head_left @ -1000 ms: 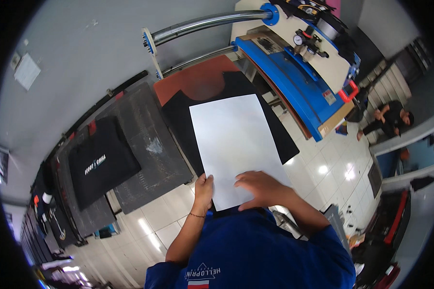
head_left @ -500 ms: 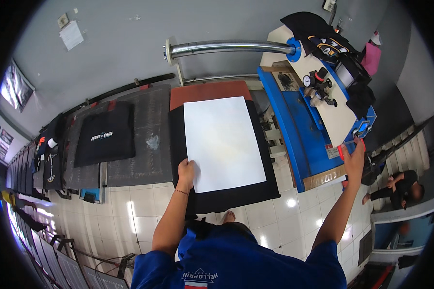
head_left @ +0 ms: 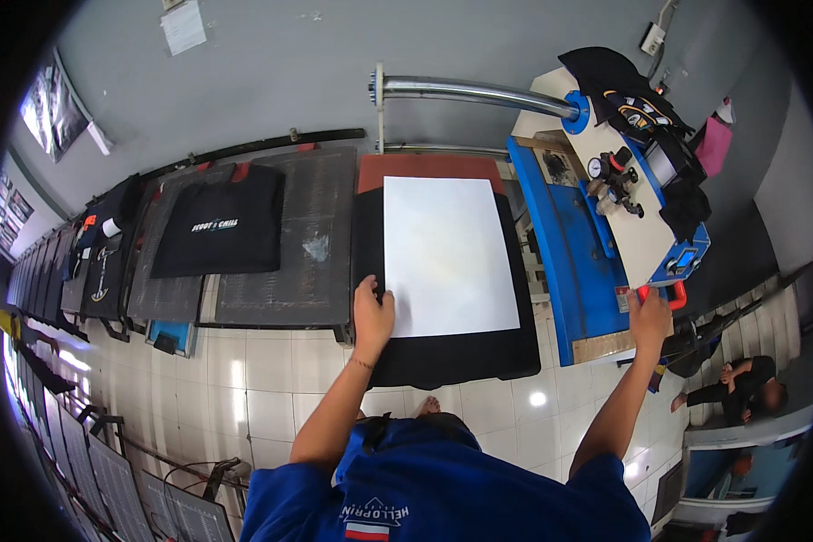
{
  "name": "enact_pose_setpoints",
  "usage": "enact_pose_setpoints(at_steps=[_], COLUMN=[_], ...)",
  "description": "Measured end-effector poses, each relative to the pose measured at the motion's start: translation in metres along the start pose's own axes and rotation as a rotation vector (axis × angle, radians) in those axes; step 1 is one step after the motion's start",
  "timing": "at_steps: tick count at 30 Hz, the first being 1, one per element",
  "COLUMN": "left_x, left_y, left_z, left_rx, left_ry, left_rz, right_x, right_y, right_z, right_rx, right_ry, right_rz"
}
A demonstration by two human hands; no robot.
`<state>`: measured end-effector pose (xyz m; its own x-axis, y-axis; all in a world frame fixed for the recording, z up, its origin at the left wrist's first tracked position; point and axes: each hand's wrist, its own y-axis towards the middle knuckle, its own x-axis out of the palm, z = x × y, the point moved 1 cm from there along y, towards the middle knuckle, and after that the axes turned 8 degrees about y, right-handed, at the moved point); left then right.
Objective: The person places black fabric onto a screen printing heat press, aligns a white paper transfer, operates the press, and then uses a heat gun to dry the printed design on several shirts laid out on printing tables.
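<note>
lying flat on the black garment (head_left: 443, 357), the white sheet (head_left: 447, 253) sits with its long axis running away from the person, short edges near and far, far edge pointing at the grey wall (head_left: 334, 81). it covers most of the garment, which is spread over the press bed; a rust-red pad (head_left: 425, 168) shows past the sheet's far edge. left hand (head_left: 372, 316) is down on the sheet's near left corner, fingers laid flat and together, pressing where paper meets black cloth. right hand (head_left: 649, 316) is well apart from the sheet, out to the right, curled around the red handle (head_left: 661, 294) at the near end of the blue press (head_left: 578, 262). the press head stands swung off to the right of the bed, gauges (head_left: 610, 176) on its cream top, dark cloth (head_left: 641, 99) piled at its far end, a silver tube (head_left: 479, 90) running along the wall behind. left of the bed, a dark mat (head_left: 289, 244) carries a second black shirt (head_left: 219, 230) with a pale print, lying flat. more dark items line the bench further left. white tiled floor (head_left: 271, 379) below. blue shirt (head_left: 443, 488) fills the bottom edge. lower right, another person (head_left: 741, 384) in black sits on the floor, well away.
</note>
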<state>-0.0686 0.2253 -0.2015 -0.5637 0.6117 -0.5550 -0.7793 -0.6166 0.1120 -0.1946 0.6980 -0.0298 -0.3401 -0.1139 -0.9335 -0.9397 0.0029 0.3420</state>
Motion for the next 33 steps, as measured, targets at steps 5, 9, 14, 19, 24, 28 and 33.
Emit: enact_pose_setpoints(at_steps=[5,9,14,19,24,28,33], left_x=[-0.093,-0.151,-0.204,-0.253,-0.295,-0.329,-0.368], left_y=[-0.082,-0.170,-0.283,-0.363,-0.408,-0.425,-0.461], left_z=[0.184,0.288,0.353,0.356,0.342,0.330,0.306], left_rx=[0.323,1.085,1.509,1.657,1.733,1.763,1.794], left_ry=[-0.334,-0.966,-1.217,-1.224,-1.197,-1.176,-1.177], left_rz=[-0.725,-1.029,-0.931,-1.019,-1.051,-1.042,-1.066], right_x=[-0.037,-0.069,-0.100,-0.156,-0.193,-0.214,-0.231], right_y=[-0.056,-0.109,-0.156,-0.248,-0.318,-0.348,-0.404], right_z=[-0.041,-0.060,-0.025,-0.078,-0.117,-0.140,-0.182], right_rx=[-0.019,0.075,0.111,0.023,-0.006,-0.016,0.008], right_ry=[0.056,0.530,0.801,0.751,0.818,0.863,0.851], right_rz=[0.085,0.183,0.473,0.560,0.613,0.609,0.627])
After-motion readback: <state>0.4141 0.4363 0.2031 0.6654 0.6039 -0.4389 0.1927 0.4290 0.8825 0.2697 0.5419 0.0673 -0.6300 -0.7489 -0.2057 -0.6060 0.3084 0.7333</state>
